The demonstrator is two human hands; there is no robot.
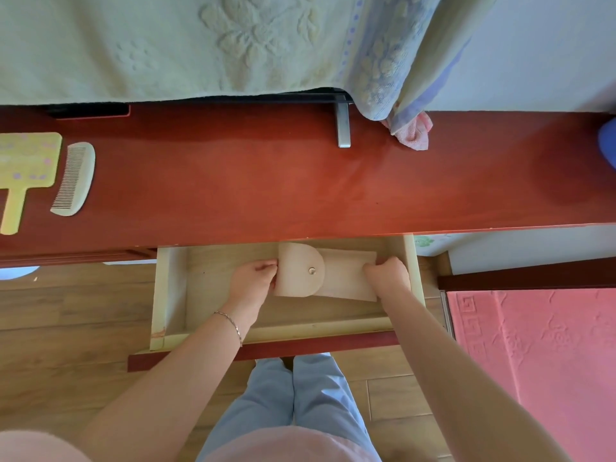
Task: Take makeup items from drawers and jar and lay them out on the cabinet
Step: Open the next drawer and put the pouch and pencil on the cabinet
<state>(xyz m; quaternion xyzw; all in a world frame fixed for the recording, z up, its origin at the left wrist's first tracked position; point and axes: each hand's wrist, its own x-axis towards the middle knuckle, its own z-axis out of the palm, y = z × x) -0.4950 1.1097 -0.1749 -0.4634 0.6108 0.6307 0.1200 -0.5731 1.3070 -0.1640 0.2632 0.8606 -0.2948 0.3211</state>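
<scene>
A pale beige pouch [333, 275] with a rounded flap and a metal snap lies inside the pulled-out drawer [170, 295] under the red-brown cabinet top [266, 181]. My left hand [255, 278] grips the pouch's left end at the flap. My right hand [388, 276] holds its right end. On the cabinet top at the far left lie a yellow hand mirror [23, 168] and a pale comb [73, 180] side by side.
A green towel [200, 45] hangs over something at the back, with a metal stand foot [343, 126] and a pink cloth [415, 133] below it. A blue object [608, 141] sits at the right edge. A pink mat [540, 361] covers the floor at right.
</scene>
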